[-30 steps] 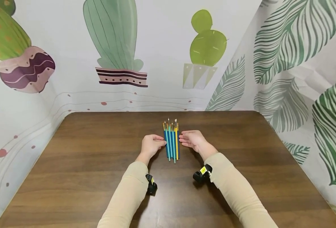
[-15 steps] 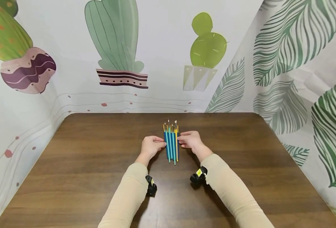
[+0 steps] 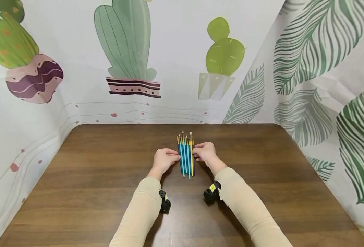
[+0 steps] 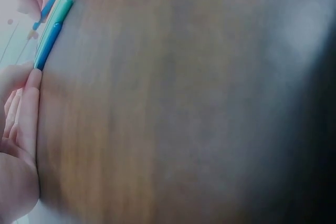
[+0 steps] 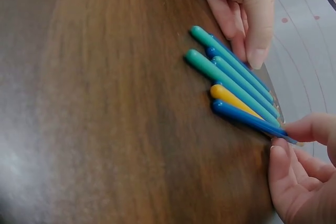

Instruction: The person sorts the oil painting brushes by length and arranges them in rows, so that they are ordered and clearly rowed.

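Observation:
Several paintbrushes [image 3: 186, 156] lie side by side on the brown table, bristles pointing away and handles towards me. Their handles are blue, teal and one yellow. My left hand [image 3: 164, 159] is at the left edge of the row, thumb and finger meeting at the outermost blue paintbrush [image 4: 50, 45]. On the right edge, my right hand [image 3: 205, 152] pinches another blue paintbrush [image 5: 252, 119] between thumb and finger, as the right wrist view shows. This one lies tight against the yellow paintbrush [image 5: 231, 99].
The wood-grain table [image 3: 92, 192] reaches back to a wall hanging [image 3: 176, 68] printed with cacti and leaves. Small black cameras [image 3: 212, 192] sit at both wrists, over the cream sleeves [image 3: 246, 202].
My right hand has moved in to the left, from beside the row with straight fingers to pinching the right-hand blue paintbrush. My left hand has stayed at the left edge.

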A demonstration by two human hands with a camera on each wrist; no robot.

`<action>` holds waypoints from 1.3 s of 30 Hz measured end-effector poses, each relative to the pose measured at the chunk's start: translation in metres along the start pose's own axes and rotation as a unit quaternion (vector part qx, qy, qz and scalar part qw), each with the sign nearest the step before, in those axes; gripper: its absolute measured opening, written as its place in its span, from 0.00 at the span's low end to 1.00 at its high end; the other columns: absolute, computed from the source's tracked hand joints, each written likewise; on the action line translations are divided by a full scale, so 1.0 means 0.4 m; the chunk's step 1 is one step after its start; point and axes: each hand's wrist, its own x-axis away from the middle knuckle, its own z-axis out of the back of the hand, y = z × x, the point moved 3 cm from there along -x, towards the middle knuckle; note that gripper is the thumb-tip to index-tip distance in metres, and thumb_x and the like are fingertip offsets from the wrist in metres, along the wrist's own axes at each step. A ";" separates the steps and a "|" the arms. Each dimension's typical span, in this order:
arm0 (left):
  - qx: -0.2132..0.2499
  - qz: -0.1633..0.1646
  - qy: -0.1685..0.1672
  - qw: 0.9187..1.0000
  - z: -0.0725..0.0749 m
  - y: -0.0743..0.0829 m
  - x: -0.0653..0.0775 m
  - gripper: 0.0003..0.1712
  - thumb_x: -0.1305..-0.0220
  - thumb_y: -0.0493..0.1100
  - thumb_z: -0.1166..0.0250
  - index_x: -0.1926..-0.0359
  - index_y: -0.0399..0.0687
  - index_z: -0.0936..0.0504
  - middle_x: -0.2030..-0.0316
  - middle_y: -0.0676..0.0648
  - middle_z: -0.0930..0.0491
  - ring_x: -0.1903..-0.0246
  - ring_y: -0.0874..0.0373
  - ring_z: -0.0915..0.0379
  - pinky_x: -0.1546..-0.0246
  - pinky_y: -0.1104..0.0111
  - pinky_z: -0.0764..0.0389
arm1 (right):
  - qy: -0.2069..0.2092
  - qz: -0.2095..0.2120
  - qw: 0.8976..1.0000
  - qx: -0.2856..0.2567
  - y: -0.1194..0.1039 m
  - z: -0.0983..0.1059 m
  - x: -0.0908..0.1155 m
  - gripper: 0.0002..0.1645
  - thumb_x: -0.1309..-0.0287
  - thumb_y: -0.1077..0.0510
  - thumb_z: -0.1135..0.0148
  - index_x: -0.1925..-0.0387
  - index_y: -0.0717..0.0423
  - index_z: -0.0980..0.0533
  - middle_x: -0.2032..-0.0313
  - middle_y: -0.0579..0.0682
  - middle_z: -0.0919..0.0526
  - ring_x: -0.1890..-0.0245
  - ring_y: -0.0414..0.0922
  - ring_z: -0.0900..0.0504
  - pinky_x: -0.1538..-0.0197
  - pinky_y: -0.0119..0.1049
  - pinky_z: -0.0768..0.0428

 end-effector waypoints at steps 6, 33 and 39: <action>0.005 -0.016 -0.002 1.000 0.000 -0.001 0.004 0.07 0.51 0.36 0.29 0.69 0.38 0.15 0.72 0.43 0.13 0.73 0.59 0.17 0.70 0.69 0.15 | -0.011 0.002 1.000 -0.019 0.004 0.009 0.008 0.19 0.46 0.66 0.37 0.52 0.68 0.24 0.67 0.56 0.17 0.78 0.40 0.20 0.74 0.30 0.17; -0.035 -0.019 0.019 0.999 -0.010 0.010 0.021 0.16 0.50 0.42 0.27 0.59 0.41 0.15 0.66 0.44 0.13 0.61 0.54 0.16 0.51 0.61 0.19 | -0.021 0.014 0.997 -0.074 0.029 0.096 -0.013 0.21 0.44 0.65 0.39 0.48 0.69 0.26 0.67 0.53 0.18 0.74 0.39 0.19 0.67 0.33 0.14; -0.042 -0.026 0.037 0.998 -0.010 0.011 0.027 0.16 0.50 0.41 0.27 0.59 0.41 0.16 0.66 0.44 0.13 0.60 0.53 0.17 0.49 0.59 0.20 | -0.025 0.015 0.996 -0.082 0.032 0.099 -0.013 0.21 0.43 0.65 0.39 0.47 0.69 0.27 0.66 0.52 0.18 0.74 0.39 0.18 0.67 0.33 0.14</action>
